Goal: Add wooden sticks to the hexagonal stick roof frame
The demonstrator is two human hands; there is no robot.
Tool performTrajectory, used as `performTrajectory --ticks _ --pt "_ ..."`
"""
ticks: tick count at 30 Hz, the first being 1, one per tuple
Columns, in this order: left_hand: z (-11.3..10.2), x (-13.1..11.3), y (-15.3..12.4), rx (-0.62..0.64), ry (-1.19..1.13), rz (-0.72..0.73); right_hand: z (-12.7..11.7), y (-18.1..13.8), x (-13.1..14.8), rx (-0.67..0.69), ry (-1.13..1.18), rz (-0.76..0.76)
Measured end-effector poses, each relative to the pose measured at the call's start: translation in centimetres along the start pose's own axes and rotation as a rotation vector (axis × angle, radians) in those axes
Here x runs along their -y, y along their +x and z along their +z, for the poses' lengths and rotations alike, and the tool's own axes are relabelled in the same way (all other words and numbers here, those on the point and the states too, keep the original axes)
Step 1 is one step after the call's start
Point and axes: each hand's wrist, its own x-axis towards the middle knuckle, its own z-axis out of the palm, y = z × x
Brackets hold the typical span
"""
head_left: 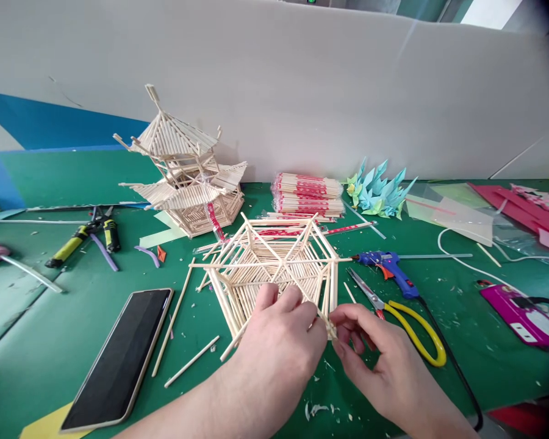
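Note:
A six-sided frame of thin wooden sticks (281,263) lies on the table in front of me, with longer sticks crossing over its middle. My left hand (279,347) reaches over its near side, fingers curled down on the sticks; its fingertips are mostly hidden behind the knuckles. At the near right corner, my right hand (377,356) pinches the stick ends between thumb and forefinger. A blue glue gun (391,268) and yellow-handled scissors (414,329) lie just right of the frame. Two loose sticks (192,361) rest to its left.
A stick pagoda (183,171) stands at the back left. Behind the frame are packs of sticks (306,192) and folded blue paper (382,189). Left lie a phone (121,353) and pliers (86,235). A magenta device (521,311) and cables are at right.

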Motion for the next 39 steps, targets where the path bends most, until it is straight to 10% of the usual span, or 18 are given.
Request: performTrajectory --ticks 39 --pt "-0.41 -0.13 0.33 0.117 -0.142 -0.035 0.11 0.54 0.48 -0.088 -0.046 -0.036"
